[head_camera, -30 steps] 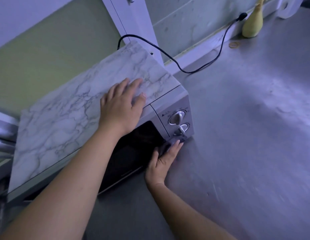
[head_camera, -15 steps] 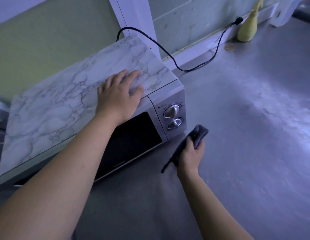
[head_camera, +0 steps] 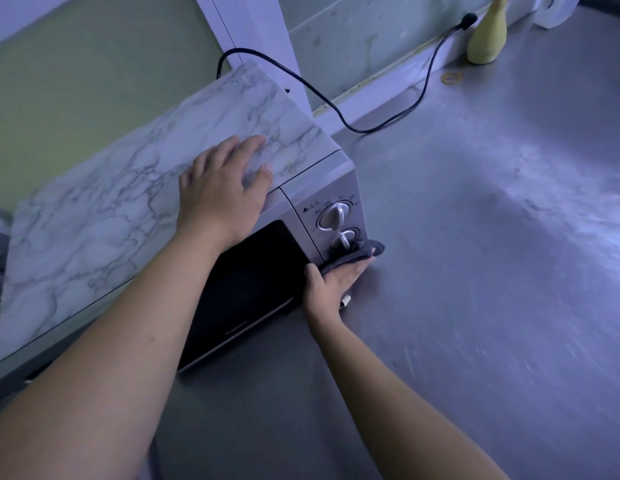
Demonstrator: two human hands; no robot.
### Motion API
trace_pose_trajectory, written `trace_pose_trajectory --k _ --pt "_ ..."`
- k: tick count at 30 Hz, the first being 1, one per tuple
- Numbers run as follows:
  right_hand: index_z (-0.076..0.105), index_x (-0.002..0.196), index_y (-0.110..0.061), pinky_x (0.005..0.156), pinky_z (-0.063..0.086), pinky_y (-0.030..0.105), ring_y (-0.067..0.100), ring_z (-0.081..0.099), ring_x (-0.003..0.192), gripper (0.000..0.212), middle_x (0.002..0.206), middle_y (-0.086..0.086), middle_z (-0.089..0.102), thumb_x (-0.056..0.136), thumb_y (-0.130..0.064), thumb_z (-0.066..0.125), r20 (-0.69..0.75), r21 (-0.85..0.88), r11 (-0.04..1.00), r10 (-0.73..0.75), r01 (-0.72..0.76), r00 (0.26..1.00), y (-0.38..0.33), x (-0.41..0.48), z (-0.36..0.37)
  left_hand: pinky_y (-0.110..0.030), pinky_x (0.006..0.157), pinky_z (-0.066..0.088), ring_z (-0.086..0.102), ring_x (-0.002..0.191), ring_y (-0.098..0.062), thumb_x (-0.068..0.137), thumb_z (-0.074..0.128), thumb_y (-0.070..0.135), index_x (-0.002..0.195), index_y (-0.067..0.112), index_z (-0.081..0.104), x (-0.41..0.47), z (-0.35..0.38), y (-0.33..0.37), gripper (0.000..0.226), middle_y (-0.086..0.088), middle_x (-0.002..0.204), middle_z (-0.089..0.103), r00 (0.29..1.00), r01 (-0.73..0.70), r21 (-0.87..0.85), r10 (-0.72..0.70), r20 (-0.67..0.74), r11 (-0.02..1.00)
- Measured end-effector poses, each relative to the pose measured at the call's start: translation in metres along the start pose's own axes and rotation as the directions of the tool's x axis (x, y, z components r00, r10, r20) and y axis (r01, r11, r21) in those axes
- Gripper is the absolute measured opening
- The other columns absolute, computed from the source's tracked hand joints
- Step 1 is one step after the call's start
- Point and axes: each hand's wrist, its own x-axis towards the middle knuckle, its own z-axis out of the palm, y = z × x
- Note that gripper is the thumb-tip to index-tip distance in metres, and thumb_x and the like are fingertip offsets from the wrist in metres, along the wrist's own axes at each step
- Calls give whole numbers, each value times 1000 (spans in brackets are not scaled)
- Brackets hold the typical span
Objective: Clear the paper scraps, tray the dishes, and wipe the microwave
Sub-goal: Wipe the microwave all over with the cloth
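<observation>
The right grip point(head_camera: 336, 277), fingers almost flat, presses a dark cloth point(head_camera: 357, 254) on the lower front corner of the microwave point(head_camera: 253, 282) standing on the desk point(head_camera: 474, 271), while the left grip point(head_camera: 221, 188) rests flat on its top, so wiping seems underway and the other chores cannot be judged.

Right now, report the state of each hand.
Left hand: open, flat on top of the microwave.
Right hand: open, pressing a dark grey cloth against the bottom of the control panel.
</observation>
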Motion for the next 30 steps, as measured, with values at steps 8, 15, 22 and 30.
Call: trace_pose_trajectory --k 8,15,22,30 --pt "-13 157 -23 117 -6 20 -16 -15 138 97 163 -7 -23 91 -29 58 72 -32 999 41 -38 997 22 -45 21 -47 117 18 27 145 -20 89 27 61 143 50 36 0 -1 0 56 12 158 34 1000 -3 -11 3 -10 1000" --pt "34 145 -35 117 28 34 5 28 141 79 152 -7 22 80 -40 79 -67 203 968 165 -148 984 16 -66 34 -47 116 18 28 145 -19 92 32 59 142 50 39 1 0 -2 51 12 157 35 1000 2 -19 -3 -15 1000" --pt "53 133 -10 103 50 52 27 65 108 60 119 10 65 81 -27 78 50 422 731 572 -536 819 5 -42 -4 -45 115 19 29 143 -20 92 34 59 141 49 40 3 1 -2 51 12 156 37 1000 4 -30 -4 -21 1000" --pt "63 122 6 102 48 55 39 68 109 48 115 24 69 85 -23 74 272 464 634 562 -618 781 -28 -44 -67 -44 115 18 28 143 -20 92 32 61 142 48 40 3 0 -2 53 12 156 36 1000 2 -37 -3 -10 999"
